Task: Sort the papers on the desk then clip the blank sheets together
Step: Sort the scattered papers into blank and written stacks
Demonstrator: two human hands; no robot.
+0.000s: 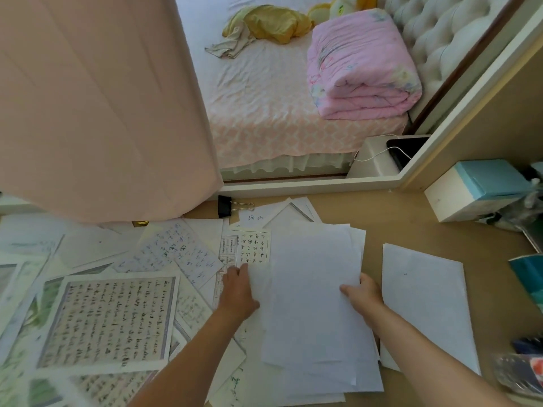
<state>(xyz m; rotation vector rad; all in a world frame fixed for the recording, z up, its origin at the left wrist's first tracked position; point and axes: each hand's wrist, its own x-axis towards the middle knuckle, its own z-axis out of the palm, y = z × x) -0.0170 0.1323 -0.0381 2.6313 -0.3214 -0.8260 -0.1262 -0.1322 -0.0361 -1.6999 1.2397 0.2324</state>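
Note:
A loose stack of blank white sheets (311, 292) lies at the middle of the wooden desk (390, 218). My left hand (236, 292) holds the stack's left edge, fingers tucked under the paper. My right hand (363, 295) grips its right edge, thumb lying on top. Another blank sheet (426, 304) lies apart to the right. Written and printed pages (108, 318) cover the desk's left half, some with handwriting (176, 251). A black binder clip (226, 206) sits at the desk's far edge.
A pink curtain (97, 107) hangs over the desk's far left. A white and blue box (476, 189) stands at the right, with books and bags (526, 277) along the right edge. Beyond the desk is a bed (264, 92) with a folded pink quilt (361, 69).

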